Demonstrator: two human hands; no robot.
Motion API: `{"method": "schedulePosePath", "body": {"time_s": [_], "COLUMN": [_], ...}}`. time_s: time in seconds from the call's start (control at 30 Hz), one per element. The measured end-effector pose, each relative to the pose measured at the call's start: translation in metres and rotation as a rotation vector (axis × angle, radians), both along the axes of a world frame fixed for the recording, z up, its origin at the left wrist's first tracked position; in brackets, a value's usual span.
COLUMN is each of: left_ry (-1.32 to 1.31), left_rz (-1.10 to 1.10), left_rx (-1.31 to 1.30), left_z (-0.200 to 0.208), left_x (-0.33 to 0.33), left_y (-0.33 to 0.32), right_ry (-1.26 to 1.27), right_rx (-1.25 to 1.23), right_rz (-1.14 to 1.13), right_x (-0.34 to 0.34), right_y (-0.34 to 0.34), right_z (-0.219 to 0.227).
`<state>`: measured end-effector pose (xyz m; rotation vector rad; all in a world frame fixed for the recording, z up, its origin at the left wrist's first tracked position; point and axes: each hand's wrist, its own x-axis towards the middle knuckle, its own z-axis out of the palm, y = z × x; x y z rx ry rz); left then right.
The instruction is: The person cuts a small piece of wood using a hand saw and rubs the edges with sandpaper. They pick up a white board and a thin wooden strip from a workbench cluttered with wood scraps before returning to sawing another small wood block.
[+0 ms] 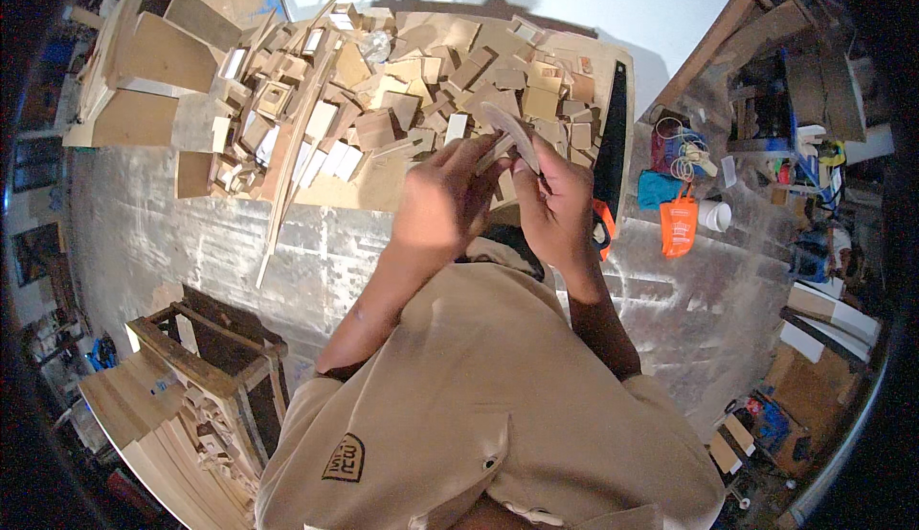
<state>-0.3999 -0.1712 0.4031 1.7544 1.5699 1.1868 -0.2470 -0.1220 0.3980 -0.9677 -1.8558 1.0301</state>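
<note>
Pinching a pale, curved, smooth-looking wooden piece between the fingers of the bare left hand and the bare right hand, the person held it above the near right part of a tan, flat wooden tabletop. One piece was up for handling, though how finished I couldn't tell; squared, matte brown blocks lay loose beyond, with long, thin wooden strips across the left.
</note>
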Motion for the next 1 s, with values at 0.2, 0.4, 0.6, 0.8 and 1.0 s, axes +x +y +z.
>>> {"method": "schedulePosePath", "body": {"time_s": [0.2, 0.4, 0.6, 0.8, 1.0], "left_ry": [-0.021, 0.056, 0.087, 0.098, 0.083], "left_rz": [0.109, 0.137, 0.272, 0.187, 0.147], "left_rx": [-0.023, 0.038, 0.067, -0.091, -0.057], "left_z": [0.002, 0.016, 0.017, 0.024, 0.022], "left_x": [0.01, 0.022, 0.029, 0.01, -0.025], "left_y": [0.014, 0.015, 0.015, 0.007, 0.003], "right_ry": [-0.064, -0.017, -0.003, -0.009, -0.055], "right_rx": [0.053, 0.178, 0.174, 0.233, 0.159], "right_rz": [0.006, 0.047, 0.041, 0.072, 0.12], "right_x": [0.019, 0.023, 0.018, 0.005, -0.024], "right_y": [0.002, 0.016, 0.011, 0.011, 0.007], "right_z": [-0.007, -0.001, 0.003, -0.003, 0.004]}}
